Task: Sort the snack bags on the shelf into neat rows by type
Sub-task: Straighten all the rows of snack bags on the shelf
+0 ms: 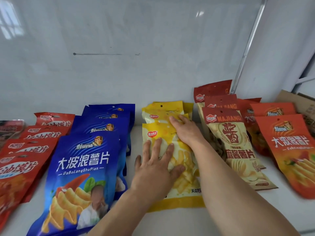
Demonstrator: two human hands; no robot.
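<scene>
Snack bags lie in overlapping rows on a white shelf. From left: red bags, blue bags, yellow bags, cream bags with red tops, orange bags. My left hand lies flat, fingers spread, on the front yellow bag. My right hand rests palm down further back, across the front yellow bag's top and the one behind it. Neither hand grips a bag.
A white back wall rises behind the rows. A metal upright and a white side panel stand at the right. A cardboard box sits in the far right corner. A dark-topped bag lies at the far left.
</scene>
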